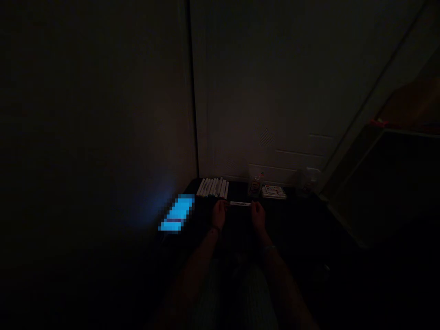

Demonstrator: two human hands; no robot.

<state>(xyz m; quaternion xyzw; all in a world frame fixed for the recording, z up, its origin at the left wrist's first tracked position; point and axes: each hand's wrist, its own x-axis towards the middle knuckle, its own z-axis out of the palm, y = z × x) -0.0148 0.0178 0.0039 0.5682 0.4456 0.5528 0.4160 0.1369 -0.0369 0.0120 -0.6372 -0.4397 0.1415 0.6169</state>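
Observation:
In dim light, a slim white marker (240, 204) with dark print lies level between my hands, above the dark tabletop. My left hand (219, 213) is closed at its left end. At the right end, my right hand (257, 215) pinches it; the fingertips are hard to make out. Just beyond my left hand, a row of similar white markers (212, 188) lies side by side. A small stack of white sticks with coloured marks (274, 192) sits past my right hand.
A glowing blue, pixelated screen (178, 214) is at the table's left side by the wall. Clear containers, one at mid-back (255, 184) and one at back right (309, 181), stand near the back wall (233, 114). A dark panel (395, 183) rises at right.

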